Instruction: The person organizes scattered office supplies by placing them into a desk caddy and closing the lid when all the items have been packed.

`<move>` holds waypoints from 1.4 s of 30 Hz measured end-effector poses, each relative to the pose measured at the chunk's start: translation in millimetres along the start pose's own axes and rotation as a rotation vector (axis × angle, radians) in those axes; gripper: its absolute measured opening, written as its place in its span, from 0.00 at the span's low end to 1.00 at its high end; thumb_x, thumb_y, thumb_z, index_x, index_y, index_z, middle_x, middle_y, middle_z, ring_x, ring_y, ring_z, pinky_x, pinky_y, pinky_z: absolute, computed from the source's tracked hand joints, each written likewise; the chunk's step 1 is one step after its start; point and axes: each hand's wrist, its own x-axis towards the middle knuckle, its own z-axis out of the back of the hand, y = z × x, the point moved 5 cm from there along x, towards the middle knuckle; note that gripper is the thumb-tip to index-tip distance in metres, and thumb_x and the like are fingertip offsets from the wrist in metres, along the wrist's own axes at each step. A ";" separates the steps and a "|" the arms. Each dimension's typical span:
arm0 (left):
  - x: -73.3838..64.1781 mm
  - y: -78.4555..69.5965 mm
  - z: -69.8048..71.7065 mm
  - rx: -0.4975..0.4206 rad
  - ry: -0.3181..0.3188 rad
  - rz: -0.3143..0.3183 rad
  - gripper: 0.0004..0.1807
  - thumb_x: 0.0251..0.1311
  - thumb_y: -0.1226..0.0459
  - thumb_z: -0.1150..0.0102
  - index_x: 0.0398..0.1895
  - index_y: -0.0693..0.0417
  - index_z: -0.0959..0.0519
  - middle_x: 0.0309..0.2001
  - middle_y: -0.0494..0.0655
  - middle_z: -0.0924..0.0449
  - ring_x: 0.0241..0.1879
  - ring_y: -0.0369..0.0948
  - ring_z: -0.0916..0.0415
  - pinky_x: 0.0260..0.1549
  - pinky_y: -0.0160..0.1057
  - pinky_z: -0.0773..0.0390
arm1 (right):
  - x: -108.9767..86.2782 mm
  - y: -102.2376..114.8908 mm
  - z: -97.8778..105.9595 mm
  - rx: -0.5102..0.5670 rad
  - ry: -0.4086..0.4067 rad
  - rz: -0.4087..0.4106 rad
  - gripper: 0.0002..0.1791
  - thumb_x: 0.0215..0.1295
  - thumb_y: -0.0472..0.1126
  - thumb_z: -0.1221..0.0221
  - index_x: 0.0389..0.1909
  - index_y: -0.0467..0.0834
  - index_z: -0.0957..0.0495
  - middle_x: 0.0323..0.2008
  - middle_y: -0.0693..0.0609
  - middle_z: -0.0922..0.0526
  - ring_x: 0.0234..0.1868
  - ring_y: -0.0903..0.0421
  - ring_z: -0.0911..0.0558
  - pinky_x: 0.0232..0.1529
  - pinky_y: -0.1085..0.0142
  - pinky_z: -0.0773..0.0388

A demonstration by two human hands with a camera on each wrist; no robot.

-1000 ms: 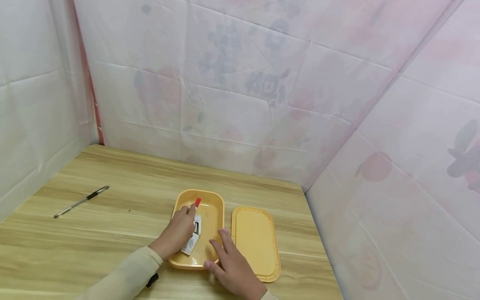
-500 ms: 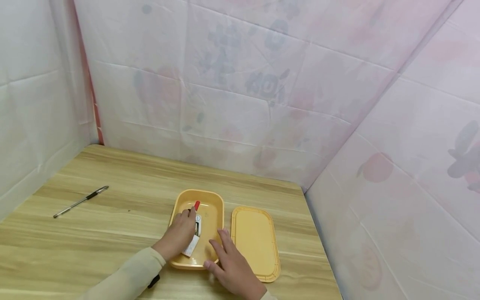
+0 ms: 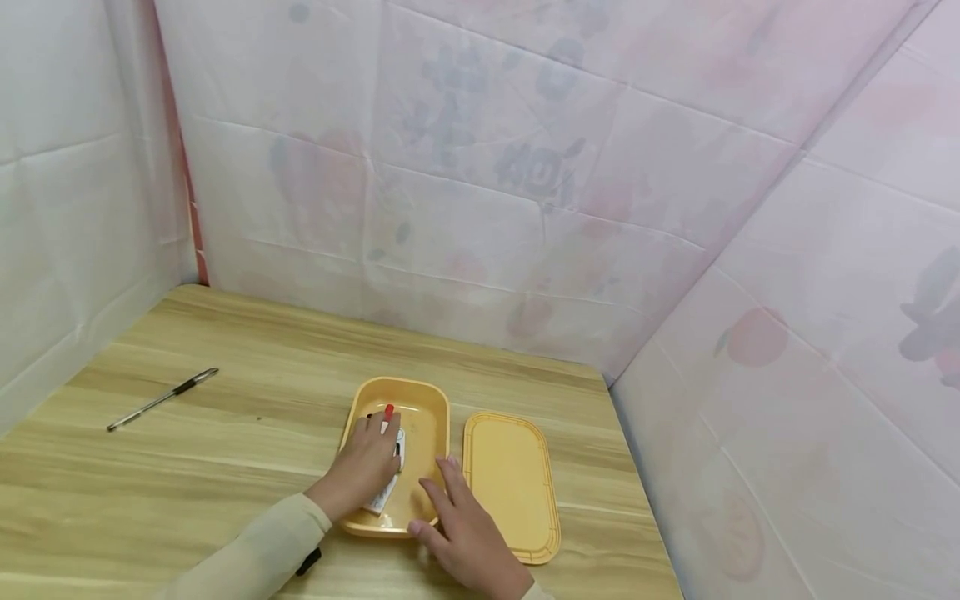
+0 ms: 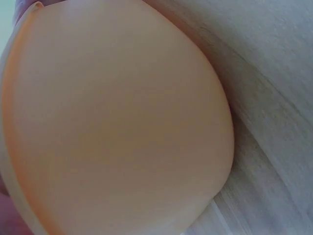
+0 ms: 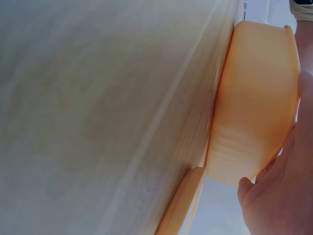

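Observation:
My left hand (image 3: pixel 366 465) reaches over the left rim into a yellow plastic box (image 3: pixel 427 408). Under its fingers lies a marker-like stick with a red end (image 3: pixel 389 411), mostly covered. The thumb lies over a flat white object (image 3: pixel 384 495) with a dark window, partly hidden. Whether the fingers grip either thing cannot be told. My right hand (image 3: pixel 468 533), fingers spread, rests at the box's right side and near corner. The left wrist view is filled by the outer wall of the box (image 4: pixel 127 117). The right wrist view shows my right hand (image 5: pixel 276 196) beside the box (image 5: pixel 254 103).
Flat on the wooden table (image 3: pixel 247 492), just right of the box, lies the yellow lid (image 3: pixel 512 483). A pen (image 3: pixel 162 399) with a black grip lies far left. Printed white sheets (image 3: pixel 465 192) wall in the back and sides.
The left fingers have shifted slightly, the thumb now showing over the white object. The red end sits a little lower and further left. My right hand stays in place.

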 end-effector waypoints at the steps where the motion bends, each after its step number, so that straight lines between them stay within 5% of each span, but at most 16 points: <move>1: 0.3 -0.2 0.3 0.007 -0.001 -0.008 0.36 0.55 0.63 0.29 0.65 0.71 0.29 0.58 0.68 0.27 0.52 0.61 0.28 0.52 0.54 0.22 | 0.0 -0.3 -0.4 -0.002 -0.001 0.001 0.33 0.76 0.63 0.54 0.74 0.50 0.34 0.81 0.44 0.51 0.81 0.43 0.51 0.67 0.41 0.30; 17: 0.8 -1.6 0.9 0.045 0.100 -0.035 0.40 0.59 0.49 0.31 0.70 0.58 0.30 0.68 0.66 0.32 0.62 0.60 0.30 0.55 0.60 0.25 | 1.4 0.9 -1.1 0.017 0.020 -0.002 0.34 0.76 0.63 0.54 0.75 0.48 0.36 0.81 0.44 0.54 0.81 0.43 0.54 0.66 0.40 0.30; 28: 0.7 -1.5 10.4 0.010 0.210 -0.068 0.37 0.64 0.46 0.36 0.73 0.52 0.31 0.75 0.64 0.40 0.75 0.63 0.45 0.69 0.67 0.41 | 1.0 0.8 -0.1 0.022 0.017 -0.008 0.34 0.77 0.63 0.54 0.73 0.47 0.34 0.81 0.44 0.52 0.81 0.42 0.53 0.67 0.41 0.30; 42: 2.5 6.8 24.2 0.056 0.146 -0.148 0.40 0.62 0.44 0.37 0.74 0.51 0.33 0.76 0.64 0.42 0.72 0.64 0.41 0.66 0.71 0.40 | 0.9 0.3 0.3 0.005 0.000 -0.002 0.32 0.76 0.63 0.53 0.73 0.50 0.33 0.80 0.44 0.50 0.80 0.42 0.50 0.64 0.42 0.26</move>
